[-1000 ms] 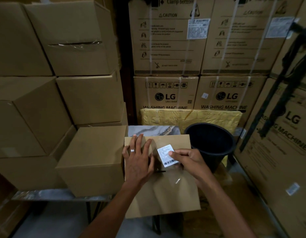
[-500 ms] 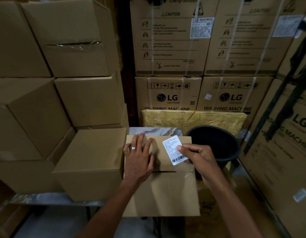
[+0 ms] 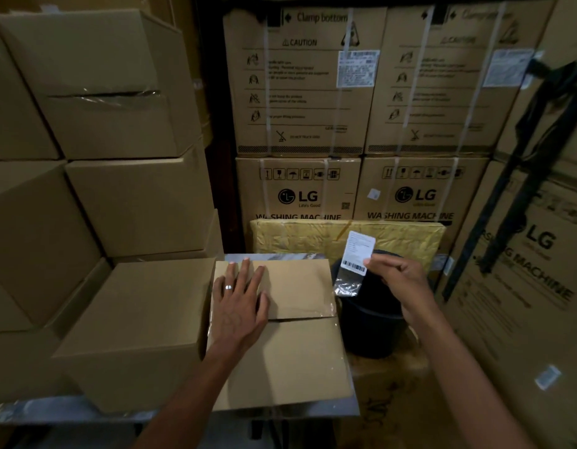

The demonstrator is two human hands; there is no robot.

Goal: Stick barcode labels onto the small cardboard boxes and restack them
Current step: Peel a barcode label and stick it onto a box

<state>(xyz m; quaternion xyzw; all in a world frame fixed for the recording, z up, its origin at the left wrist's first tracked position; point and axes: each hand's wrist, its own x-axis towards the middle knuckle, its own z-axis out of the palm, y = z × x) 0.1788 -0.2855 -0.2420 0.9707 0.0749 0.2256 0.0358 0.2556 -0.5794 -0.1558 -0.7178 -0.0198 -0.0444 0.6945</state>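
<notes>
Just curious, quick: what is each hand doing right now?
Left hand: open, fingers flat on the box.
Right hand: pinching the label, held above the bucket.

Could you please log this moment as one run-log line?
left hand: flat on box | right hand: pinching label above bucket | label: not stuck yet
</notes>
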